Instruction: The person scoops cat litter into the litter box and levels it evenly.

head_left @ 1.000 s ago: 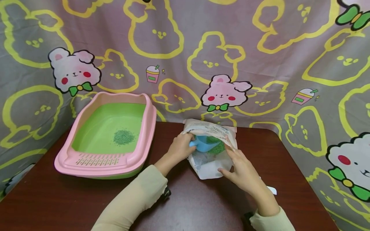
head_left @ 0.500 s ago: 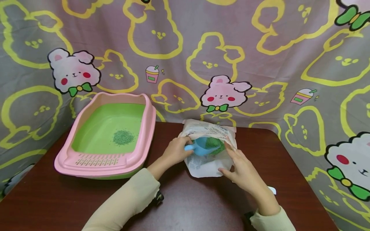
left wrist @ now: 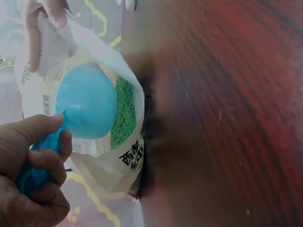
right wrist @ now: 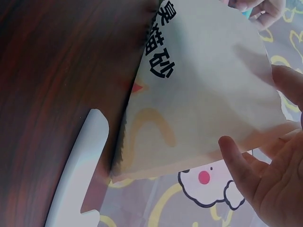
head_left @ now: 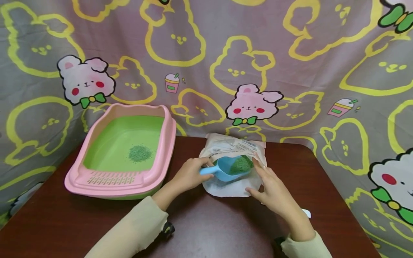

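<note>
My left hand (head_left: 190, 174) grips the handle of a blue scoop (head_left: 222, 172), heaped with green cat litter (head_left: 242, 165). The scoop sits in the mouth of a white cat litter bag (head_left: 226, 188); the left wrist view shows its rounded blue underside (left wrist: 87, 101), with more green litter (left wrist: 125, 113) behind it in the bag. At the bag's right side, my right hand (head_left: 274, 190) holds the opening's edge between thumb and fingers. The right wrist view shows the thumb near the bag's printed wall (right wrist: 203, 94); some fingertips are hidden.
To the left stands a pink and green litter box (head_left: 117, 188) with a small pile of green litter (head_left: 140, 153) on its floor. A white plastic piece (right wrist: 80, 165) lies on the dark wooden table (head_left: 206, 229), right of the bag. A patterned curtain (head_left: 193, 36) hangs behind.
My left hand has drawn the scoop left and towards me, partly out of the bag, and tipped it more level; its load of litter now shows. The right hand stays at the bag's edge.
</note>
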`<state>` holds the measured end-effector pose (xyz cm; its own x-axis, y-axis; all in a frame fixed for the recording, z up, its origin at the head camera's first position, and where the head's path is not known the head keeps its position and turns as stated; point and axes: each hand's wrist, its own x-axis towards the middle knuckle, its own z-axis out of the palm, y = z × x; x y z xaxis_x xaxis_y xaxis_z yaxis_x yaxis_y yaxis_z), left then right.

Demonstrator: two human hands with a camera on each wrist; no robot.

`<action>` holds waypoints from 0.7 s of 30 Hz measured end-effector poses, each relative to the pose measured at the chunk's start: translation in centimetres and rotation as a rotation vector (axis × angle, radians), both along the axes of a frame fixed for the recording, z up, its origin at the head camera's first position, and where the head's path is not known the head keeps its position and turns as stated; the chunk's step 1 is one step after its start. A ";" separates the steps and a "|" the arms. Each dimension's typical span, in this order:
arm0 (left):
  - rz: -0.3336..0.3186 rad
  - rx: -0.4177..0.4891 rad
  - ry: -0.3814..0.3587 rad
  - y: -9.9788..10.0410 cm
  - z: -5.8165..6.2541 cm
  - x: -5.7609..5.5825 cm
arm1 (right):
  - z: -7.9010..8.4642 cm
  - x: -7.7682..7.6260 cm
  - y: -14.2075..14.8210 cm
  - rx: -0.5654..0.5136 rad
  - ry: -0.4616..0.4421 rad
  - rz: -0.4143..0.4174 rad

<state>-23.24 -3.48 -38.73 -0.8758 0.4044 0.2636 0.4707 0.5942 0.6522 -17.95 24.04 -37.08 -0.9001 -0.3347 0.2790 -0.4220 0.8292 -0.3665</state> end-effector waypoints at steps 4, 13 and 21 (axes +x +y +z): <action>-0.022 0.029 0.020 -0.6 0.1 0.4 | 0.0 0.1 0.1 0.004 0.001 0.003; -0.071 0.068 0.052 -2.1 -0.2 1.2 | -0.1 0.0 0.2 -0.006 0.022 0.020; -0.109 0.122 0.060 -3.1 -0.3 1.2 | 0.0 0.0 0.3 -0.016 0.014 0.024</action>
